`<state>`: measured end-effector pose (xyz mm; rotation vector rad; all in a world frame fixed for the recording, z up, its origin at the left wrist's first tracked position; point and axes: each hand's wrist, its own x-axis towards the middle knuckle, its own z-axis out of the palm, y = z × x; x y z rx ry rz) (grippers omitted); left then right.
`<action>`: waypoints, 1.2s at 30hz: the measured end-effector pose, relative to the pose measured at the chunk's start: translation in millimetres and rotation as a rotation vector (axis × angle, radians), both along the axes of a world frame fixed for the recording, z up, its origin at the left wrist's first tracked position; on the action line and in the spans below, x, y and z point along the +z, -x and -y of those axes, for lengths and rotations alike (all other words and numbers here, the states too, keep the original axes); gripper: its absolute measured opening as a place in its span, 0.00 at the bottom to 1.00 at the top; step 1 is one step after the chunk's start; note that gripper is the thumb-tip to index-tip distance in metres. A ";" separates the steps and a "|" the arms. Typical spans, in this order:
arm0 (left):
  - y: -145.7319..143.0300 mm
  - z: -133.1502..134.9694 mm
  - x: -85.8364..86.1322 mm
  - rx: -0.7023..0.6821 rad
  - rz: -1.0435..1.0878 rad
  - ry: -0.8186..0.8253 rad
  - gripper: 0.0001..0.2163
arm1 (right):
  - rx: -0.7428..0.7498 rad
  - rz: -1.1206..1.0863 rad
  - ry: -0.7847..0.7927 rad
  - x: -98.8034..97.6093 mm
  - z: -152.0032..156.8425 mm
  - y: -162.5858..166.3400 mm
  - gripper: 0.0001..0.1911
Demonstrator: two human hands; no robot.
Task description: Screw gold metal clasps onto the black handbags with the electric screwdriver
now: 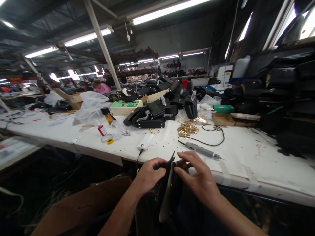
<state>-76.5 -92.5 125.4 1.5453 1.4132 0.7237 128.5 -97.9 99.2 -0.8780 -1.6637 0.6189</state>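
In front of the table edge, a black bag (177, 193) hangs between my hands, its pale inner side turned partly toward me. My left hand (150, 175) is closed on its left side, thumb and fingers pinching the dark material. A thin dark pointed piece (172, 156) sticks up beside those fingertips; I cannot tell whether it is a strap end or a tool. My right hand (199, 175) grips the upper right edge with bent fingers and thumb. The lower part of the bag merges into shadow. Nearest on the table lies a grey electric screwdriver (200, 149) with a black cord.
Gold metal fittings (187, 129) lie heaped behind the screwdriver. A white power bank (145, 142) with a cable sits left of it. Finished-looking black bags (154, 113) are piled beyond, near a green control panel (128, 103). More black bags (268, 88) stack at right; a cardboard box (86, 205) stands lower left.
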 end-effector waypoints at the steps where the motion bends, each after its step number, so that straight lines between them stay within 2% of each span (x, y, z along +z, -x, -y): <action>1: -0.6 0.0 0.8 -0.024 -0.010 -0.012 0.15 | 0.015 0.040 -0.033 -1.8 -9.0 -3.3 0.17; 4: -2.5 0.1 6.5 -0.119 -0.063 -0.089 0.16 | 0.165 0.240 -0.153 -5.0 -27.5 -9.6 0.15; 6: -5.2 -0.2 11.8 -0.169 -0.116 -0.149 0.17 | 0.202 0.348 -0.225 -4.5 -31.7 -11.7 0.13; 10: -18.0 -0.1 19.8 -0.174 -0.333 -0.274 0.11 | 0.043 0.367 -0.364 -4.6 -27.2 -11.4 0.09; 12: -25.5 0.7 19.3 -0.166 -0.487 -0.363 0.07 | -0.035 0.338 -0.378 -8.6 -21.7 -9.4 0.08; 15: -31.3 2.8 12.0 -0.188 -0.625 -0.483 0.08 | -0.045 0.264 -0.279 -16.8 -11.7 -6.9 0.10; 19: -29.6 7.7 -1.7 -0.246 -0.580 -0.532 0.11 | 0.131 0.097 0.008 -18.6 0.9 -8.5 0.11; 22: -29.4 12.1 -7.7 -0.245 -0.551 -0.504 0.12 | 0.170 0.028 0.192 -12.8 5.8 -11.7 0.10; 24: -31.3 14.3 -8.9 -0.236 -0.543 -0.495 0.14 | 0.156 0.051 0.224 -10.6 7.9 -13.4 0.08; 26: -34.5 15.6 -8.6 -0.237 -0.516 -0.489 0.14 | 0.146 0.077 0.206 -12.2 11.0 -14.2 0.10; 30: -43.3 16.3 -5.4 -0.306 -0.387 -0.418 0.14 | 0.123 0.038 0.041 -19.3 21.5 -18.2 0.08; 32: -47.3 16.1 -3.2 -0.357 -0.333 -0.372 0.13 | 0.129 -0.007 0.019 -17.7 26.7 -27.7 0.04; 34: -49.4 15.4 -1.2 -0.408 -0.312 -0.344 0.13 | 0.114 -0.051 0.145 -13.2 30.3 -46.7 0.05; 36: -48.7 13.8 -0.1 -0.453 -0.314 -0.342 0.12 | 0.072 -0.021 0.341 -11.8 31.6 -75.6 0.10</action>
